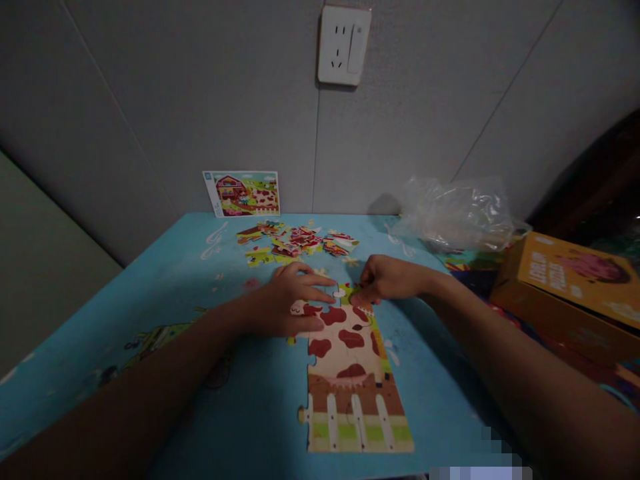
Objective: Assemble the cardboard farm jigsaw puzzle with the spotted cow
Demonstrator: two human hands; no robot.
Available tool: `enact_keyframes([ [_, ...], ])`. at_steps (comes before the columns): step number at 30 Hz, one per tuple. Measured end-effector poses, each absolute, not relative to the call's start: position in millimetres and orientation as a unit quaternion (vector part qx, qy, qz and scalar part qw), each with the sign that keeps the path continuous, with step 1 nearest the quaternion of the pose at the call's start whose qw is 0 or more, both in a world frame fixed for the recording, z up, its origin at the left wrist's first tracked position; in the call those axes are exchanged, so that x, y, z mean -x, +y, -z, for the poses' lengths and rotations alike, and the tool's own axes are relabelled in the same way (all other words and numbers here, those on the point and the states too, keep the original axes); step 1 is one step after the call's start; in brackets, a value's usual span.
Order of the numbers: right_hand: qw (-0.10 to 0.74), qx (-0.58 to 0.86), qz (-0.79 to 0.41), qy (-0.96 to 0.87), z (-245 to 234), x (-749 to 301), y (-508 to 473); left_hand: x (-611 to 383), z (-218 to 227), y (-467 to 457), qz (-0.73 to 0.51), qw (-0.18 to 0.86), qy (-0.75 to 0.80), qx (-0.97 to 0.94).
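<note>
The left hand [287,303] lies open on the cow jigsaw [347,373]. The right hand [387,280] has its grip clamped on a small piece [357,291] at the jigsaw's top edge.

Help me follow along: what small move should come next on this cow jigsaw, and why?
Probably press the green-edged piece into the top of the assembled cow section with the right hand: its fingers are on that piece, and the left hand lies flat on the section, steadying it.
</note>
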State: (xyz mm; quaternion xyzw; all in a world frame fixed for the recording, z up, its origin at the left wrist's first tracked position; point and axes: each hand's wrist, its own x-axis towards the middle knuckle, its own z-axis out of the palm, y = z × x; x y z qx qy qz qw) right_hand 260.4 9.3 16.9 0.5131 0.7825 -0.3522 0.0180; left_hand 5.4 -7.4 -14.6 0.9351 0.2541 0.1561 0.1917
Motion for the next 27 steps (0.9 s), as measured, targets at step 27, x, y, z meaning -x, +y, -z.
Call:
enact_keyframes([
  [27,-0.090,-0.484,0.227,0.840,-2,-243,9,4,16,5,-0.218,0.172,0.276,-0.920],
])
